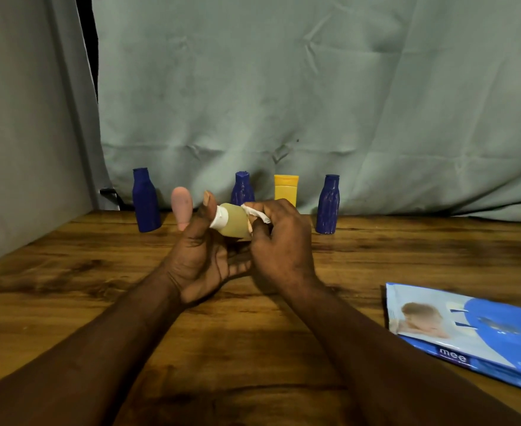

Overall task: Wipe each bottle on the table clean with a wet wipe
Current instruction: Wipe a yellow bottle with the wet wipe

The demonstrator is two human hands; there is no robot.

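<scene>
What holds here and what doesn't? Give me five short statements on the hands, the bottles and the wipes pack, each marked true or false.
1. The left hand holds a pale bottle with a white cap. True.
2. The right hand is empty. False: it pinches a white wipe against the pale bottle.
3. Three blue bottles stand upright at the back of the table. True.
4. The wipes pack lies on the table's left side. False: it lies at the right.
5. The yellow tube stands left of all the blue bottles. False: it stands between the middle one and the right one.
</scene>
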